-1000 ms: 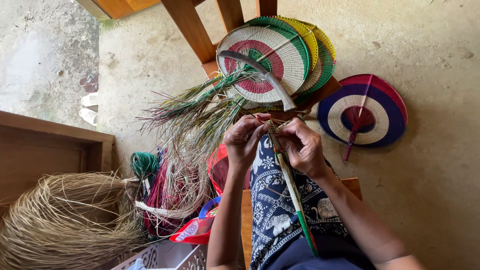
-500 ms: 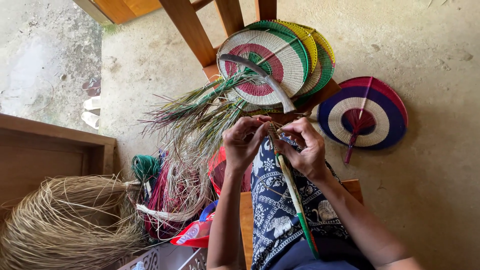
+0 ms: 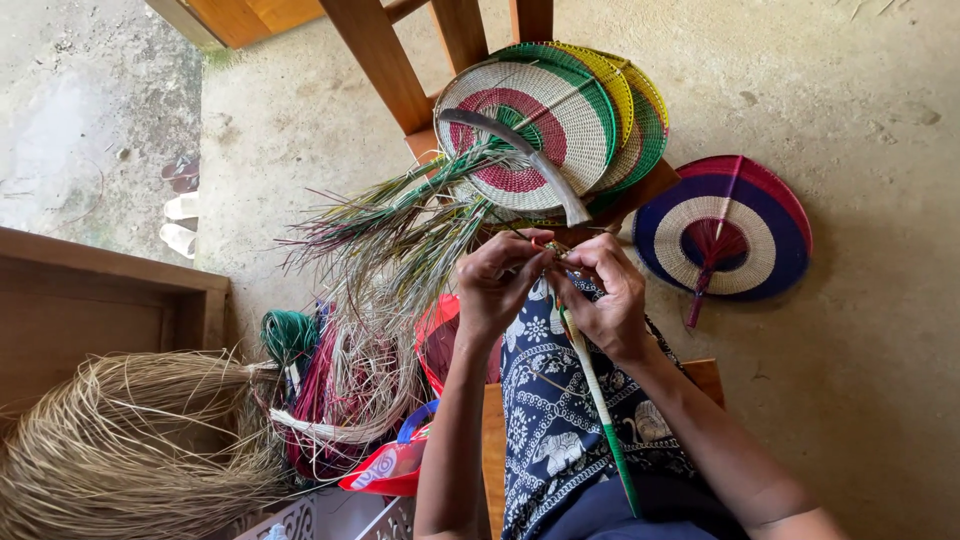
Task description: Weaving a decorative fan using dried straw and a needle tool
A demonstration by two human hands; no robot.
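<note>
Both hands up at mid-frame, pinching the top end of a wrapped fan handle (image 3: 590, 380), a long stick bound in pale, green and red strips, running from the fingers down toward 5 o'clock across a blue-and-white patterned cloth (image 3: 550, 400) on the lap. Left hand (image 3: 495, 285) with grip closed on the loose strands at the handle's tip, right hand (image 3: 605, 295) with grip closed on the handle just below, knuckles nearly touching. Spray of green, pale and reddish fibre strands (image 3: 400, 225) fanning out from the hands toward 10 o'clock, tips hanging free over the concrete floor (image 3: 860, 380). Stack of round woven fans (image 3: 545, 115) at 12 o'clock on a wooden stool (image 3: 400, 70), curved dark-bladed knife (image 3: 520, 150) lying across the top one, right at the stool's near edge. Blue, red and pale fan (image 3: 725, 225) flat on the floor at 2 o'clock, well apart from the right hand. Tight on the left side: big straw bundle (image 3: 130, 440) at 8 o'clock, coils of coloured strips (image 3: 330, 385) and a red bag (image 3: 400, 465) just beside the left forearm. Plenty of bare floor on the right, 3 to 5 o'clock.
</note>
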